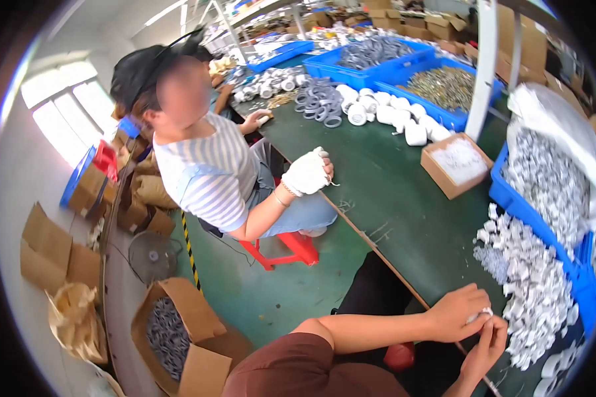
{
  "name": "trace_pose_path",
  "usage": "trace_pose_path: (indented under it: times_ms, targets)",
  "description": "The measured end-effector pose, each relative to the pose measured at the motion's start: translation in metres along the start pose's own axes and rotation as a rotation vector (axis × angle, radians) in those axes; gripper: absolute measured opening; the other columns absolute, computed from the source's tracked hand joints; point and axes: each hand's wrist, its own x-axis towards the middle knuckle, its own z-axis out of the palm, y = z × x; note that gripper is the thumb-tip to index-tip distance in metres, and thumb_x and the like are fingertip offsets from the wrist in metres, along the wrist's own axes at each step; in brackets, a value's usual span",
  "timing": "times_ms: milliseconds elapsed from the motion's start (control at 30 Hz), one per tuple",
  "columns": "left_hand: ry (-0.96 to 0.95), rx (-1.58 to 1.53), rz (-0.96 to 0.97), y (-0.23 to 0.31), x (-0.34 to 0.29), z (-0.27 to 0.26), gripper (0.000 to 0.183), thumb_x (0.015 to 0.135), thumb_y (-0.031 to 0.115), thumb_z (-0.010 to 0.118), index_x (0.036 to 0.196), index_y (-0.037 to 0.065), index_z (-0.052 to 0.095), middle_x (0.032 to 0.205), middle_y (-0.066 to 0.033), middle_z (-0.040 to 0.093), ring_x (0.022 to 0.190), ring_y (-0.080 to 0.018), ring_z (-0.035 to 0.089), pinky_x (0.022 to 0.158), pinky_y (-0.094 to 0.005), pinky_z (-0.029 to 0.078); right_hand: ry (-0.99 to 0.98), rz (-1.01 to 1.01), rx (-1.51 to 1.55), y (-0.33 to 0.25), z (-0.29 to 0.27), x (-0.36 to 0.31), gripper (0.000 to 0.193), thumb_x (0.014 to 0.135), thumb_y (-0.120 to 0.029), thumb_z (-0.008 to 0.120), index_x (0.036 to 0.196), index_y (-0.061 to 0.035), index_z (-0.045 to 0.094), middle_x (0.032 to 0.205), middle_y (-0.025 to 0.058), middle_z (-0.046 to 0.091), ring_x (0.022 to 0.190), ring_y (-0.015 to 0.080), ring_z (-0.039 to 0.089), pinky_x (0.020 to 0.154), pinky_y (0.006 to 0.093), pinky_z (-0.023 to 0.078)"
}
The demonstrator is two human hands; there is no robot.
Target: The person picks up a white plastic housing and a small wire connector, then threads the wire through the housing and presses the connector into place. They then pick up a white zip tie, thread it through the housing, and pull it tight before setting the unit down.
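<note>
One green counter [391,218]: runs diagonally across my remote view.
White heap [540,298]: on its right side.
Left hand [460,313]: grip closed on a white piece [486,311].
Right hand [486,347]: fingertips at it; grip, I can't tell.
White piece: between both hands, near the edge.

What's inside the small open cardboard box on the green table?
The small cardboard box holds a heap of tiny white pieces. The top layer hides whatever lies beneath, and the box's floor can't be seen.
</note>
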Motion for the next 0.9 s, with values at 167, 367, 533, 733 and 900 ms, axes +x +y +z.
trace_pose_path:
  times_ms: [167,367,533,733,900]
  targets:
    - [0.048,-0.101,-0.027,-0.008,-0.003,0.001,0.013,0.096,0.017,0.057,0.093,0.004,0.059,0.092,-0.0110,0.059,0.087,-0.0340,0.053,0.077,-0.0418,0.045,-0.058,-0.015,-0.366,-0.034,0.007,0.015,0.027,0.101,-0.015,0.062,0.121,0.0018,0.068,0.121,0.0174,0.068,0.108,0.0276,0.064,0.094,0.0358,0.050]
    - [0.003,-0.168,0.033,-0.028,-0.003,0.008,0.014,0.095,0.014,0.061,0.101,0.003,0.067,0.101,-0.0111,0.066,0.098,-0.0318,0.061,0.088,-0.0405,0.049,0.298,-0.626,-1.399,-0.021,-0.118,-0.005,0.038,0.097,-0.011,0.062,0.132,0.0027,0.058,0.133,0.0173,0.059,0.112,0.0306,0.057,0.100,0.0401,0.043]
    - [-0.073,-0.129,-0.063,-0.024,-0.002,-0.018,0.014,0.093,0.010,0.063,0.103,0.003,0.070,0.105,-0.0112,0.071,0.099,-0.0284,0.065,0.088,-0.0385,0.050,0.208,-0.197,-1.171,-0.028,-0.080,0.001,0.053,0.082,-0.006,0.076,0.131,-0.0047,0.060,0.139,0.0187,0.050,0.124,0.0401,0.046,0.106,0.0458,0.038]
    - [-0.115,-0.156,-0.035,-0.011,0.006,-0.009,0.010,0.091,0.007,0.062,0.098,0.002,0.068,0.101,-0.0125,0.071,0.095,-0.0281,0.065,0.087,-0.0373,0.050,0.238,-0.272,-1.165,-0.040,-0.087,0.005,0.048,0.082,-0.008,0.078,0.127,-0.0057,0.062,0.135,0.0180,0.053,0.118,0.0394,0.051,0.100,0.0456,0.043]
    - [-0.090,-0.141,-0.033,-0.005,0.003,-0.012,0.009,0.090,0.006,0.062,0.095,0.002,0.068,0.100,-0.0135,0.071,0.093,-0.0280,0.066,0.086,-0.0372,0.049,0.231,-0.274,-1.125,-0.048,-0.087,-0.006,0.050,0.081,-0.010,0.080,0.127,-0.0066,0.063,0.134,0.0175,0.054,0.117,0.0392,0.051,0.100,0.0469,0.042]
